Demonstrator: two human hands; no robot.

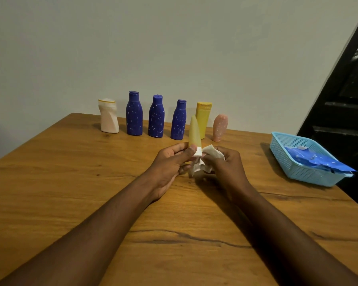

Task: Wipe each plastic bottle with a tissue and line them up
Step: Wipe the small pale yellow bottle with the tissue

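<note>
My left hand grips a pale yellow tube near its white cap, with the flat end pointing up. My right hand presses a crumpled white tissue against the cap end of the tube. Behind them, a row stands along the table's far edge: a white bottle, three blue speckled bottles, a yellow bottle and a small pink bottle.
A light blue plastic basket holding a blue tissue pack sits at the right edge of the wooden table. A wall rises just behind the row. Dark furniture stands at the right.
</note>
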